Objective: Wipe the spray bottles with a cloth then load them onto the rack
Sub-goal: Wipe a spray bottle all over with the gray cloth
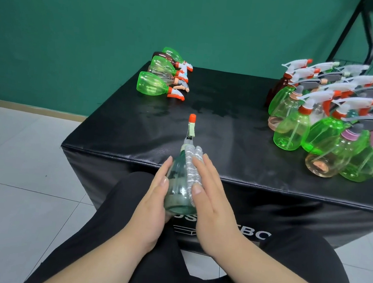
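While the left hand [150,203] cups the bottle [175,187], the right hand [212,200] presses cloth [191,165].

Brightly and evenly lit from above, with pale sheen and wet-looking glare across the top of the black padded box [240,133], only soft shadow below its front edge, smeared blur over the standing bottles [322,124] at its right end, and wide-angle bowing of the rack [365,33] behind that end.
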